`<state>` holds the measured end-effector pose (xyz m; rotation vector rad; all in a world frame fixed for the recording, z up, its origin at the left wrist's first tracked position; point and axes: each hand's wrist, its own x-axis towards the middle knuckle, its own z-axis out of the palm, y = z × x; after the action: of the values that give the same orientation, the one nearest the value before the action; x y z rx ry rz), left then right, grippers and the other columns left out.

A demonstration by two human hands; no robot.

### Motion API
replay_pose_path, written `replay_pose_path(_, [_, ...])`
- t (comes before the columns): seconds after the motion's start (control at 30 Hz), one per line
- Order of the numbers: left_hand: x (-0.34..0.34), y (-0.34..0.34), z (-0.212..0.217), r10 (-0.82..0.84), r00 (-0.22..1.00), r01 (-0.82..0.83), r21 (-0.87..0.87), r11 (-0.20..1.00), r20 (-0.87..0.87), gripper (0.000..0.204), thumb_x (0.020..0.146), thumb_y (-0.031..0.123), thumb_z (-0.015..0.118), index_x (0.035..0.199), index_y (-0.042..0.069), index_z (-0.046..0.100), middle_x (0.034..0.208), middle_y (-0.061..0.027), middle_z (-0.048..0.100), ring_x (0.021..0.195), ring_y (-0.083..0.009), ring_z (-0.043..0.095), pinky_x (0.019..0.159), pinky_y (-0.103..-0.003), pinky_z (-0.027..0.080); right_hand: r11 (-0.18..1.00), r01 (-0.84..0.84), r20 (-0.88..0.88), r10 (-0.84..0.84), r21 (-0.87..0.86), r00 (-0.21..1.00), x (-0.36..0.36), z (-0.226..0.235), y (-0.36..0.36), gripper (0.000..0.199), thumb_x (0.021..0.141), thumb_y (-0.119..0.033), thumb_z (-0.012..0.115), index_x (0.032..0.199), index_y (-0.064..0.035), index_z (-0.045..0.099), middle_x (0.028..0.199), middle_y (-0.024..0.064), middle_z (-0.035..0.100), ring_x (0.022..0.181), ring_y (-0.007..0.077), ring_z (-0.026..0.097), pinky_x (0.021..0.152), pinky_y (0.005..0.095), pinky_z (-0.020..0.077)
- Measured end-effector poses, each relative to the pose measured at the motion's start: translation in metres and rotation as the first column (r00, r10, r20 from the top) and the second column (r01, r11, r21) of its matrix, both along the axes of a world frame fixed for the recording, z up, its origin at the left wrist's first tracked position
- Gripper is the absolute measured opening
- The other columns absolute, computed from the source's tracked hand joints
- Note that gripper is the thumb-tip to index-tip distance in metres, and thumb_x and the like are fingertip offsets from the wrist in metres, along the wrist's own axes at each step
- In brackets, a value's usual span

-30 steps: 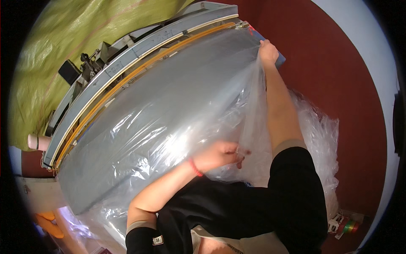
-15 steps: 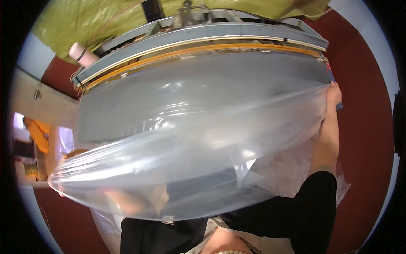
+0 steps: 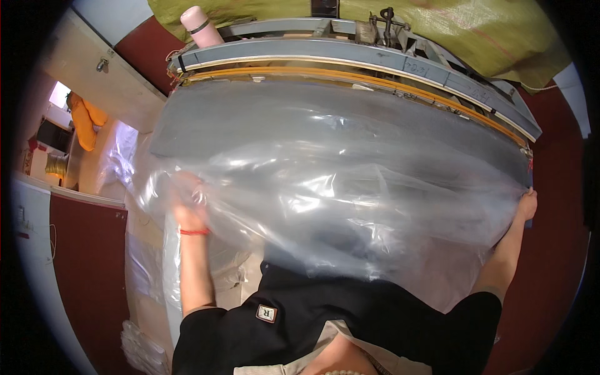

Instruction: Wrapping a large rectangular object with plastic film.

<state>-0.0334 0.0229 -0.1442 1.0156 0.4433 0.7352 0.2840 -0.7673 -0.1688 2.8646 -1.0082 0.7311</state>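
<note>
A large clear plastic sheet (image 3: 375, 212) spreads in shiny wrinkles between my two hands, over a grey work surface (image 3: 194, 112). At the right, my right hand (image 3: 529, 202) is closed on the sheet's edge, beside the surface's right end. My left hand (image 3: 187, 187) is at the near left end of the surface, a red band on its wrist. Film bunches round its fingers and partly veils them; it appears closed on the sheet. The near part of the sheet hangs against my black shirt.
A blue-grey metal frame (image 3: 281, 47) with an orange strip (image 3: 300, 74) runs along the far side. A pink bottle (image 3: 201, 28) stands at its left end. Yellow-green woven sheeting (image 3: 475, 37) lies behind. More clear plastic (image 3: 144, 350) lies at lower left, near an open door (image 3: 103, 69).
My left hand has come inward from the far left, and the sheet has slackened from a taut stretch into loose wrinkles. My right hand still holds its edge. The view has shifted.
</note>
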Motion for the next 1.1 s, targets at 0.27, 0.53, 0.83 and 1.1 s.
replay_pose_path(0.27, [0.037, 0.163, 0.175, 0.901, 0.412, 0.084, 0.979, -0.186, 0.136, 0.026, 0.084, 0.027, 0.048, 0.088, 0.003, 0.056, 0.078, -0.0101, 0.06, 0.067, -0.0297, 0.058, 0.059, -0.035, 0.044, 1.0, -0.004, -0.014, 0.004, -0.009, 1.0, 0.003, 0.005, 0.007, 0.037, 0.087, -0.042, 0.032, 0.098, -0.0126, 0.053, 0.092, 0.0164, 0.058, 0.086, 0.0379, 0.054, 0.067, 0.0479, 0.0425])
replay_pose_path(0.53, [0.133, 0.023, 0.144, 0.006, 0.992, 0.12, 0.911, -0.394, -0.128, 0.037, 0.067, 0.001, 0.053, 0.104, 0.003, 0.051, 0.112, -0.0126, 0.05, 0.113, -0.0287, 0.04, 0.094, -0.038, 0.033, 1.0, -0.001, -0.006, 0.001, -0.001, 1.0, 0.001, -0.004, -0.011, 0.038, 0.087, -0.042, 0.031, 0.099, -0.0129, 0.052, 0.093, 0.0157, 0.058, 0.086, 0.0374, 0.054, 0.067, 0.0474, 0.0427])
replay_pose_path(0.83, [0.103, 0.104, -0.009, 0.383, 0.777, 0.585, 0.798, -0.147, -0.499, 0.044, 0.079, 0.025, 0.053, 0.118, 0.006, 0.044, 0.126, -0.0165, 0.038, 0.118, -0.0339, 0.032, 0.095, -0.042, 0.029, 0.999, -0.047, -0.007, 0.047, 0.028, 0.999, 0.005, -0.003, -0.005, 0.039, 0.087, -0.042, 0.031, 0.096, -0.0113, 0.053, 0.092, 0.0159, 0.058, 0.084, 0.0384, 0.053, 0.065, 0.0475, 0.0413])
replay_pose_path(1.1, [0.153, 0.038, 0.011, 0.176, 0.905, 0.424, 0.855, -0.298, -0.387, 0.031, 0.079, 0.018, 0.054, 0.105, 0.001, 0.054, 0.109, -0.0143, 0.053, 0.096, -0.0313, 0.049, 0.08, -0.035, 0.041, 0.994, -0.041, 0.077, 0.033, 0.103, 0.996, 0.009, -0.008, -0.019, 0.04, 0.087, -0.042, 0.033, 0.102, -0.0127, 0.054, 0.093, 0.0148, 0.059, 0.086, 0.0353, 0.054, 0.069, 0.043, 0.0424])
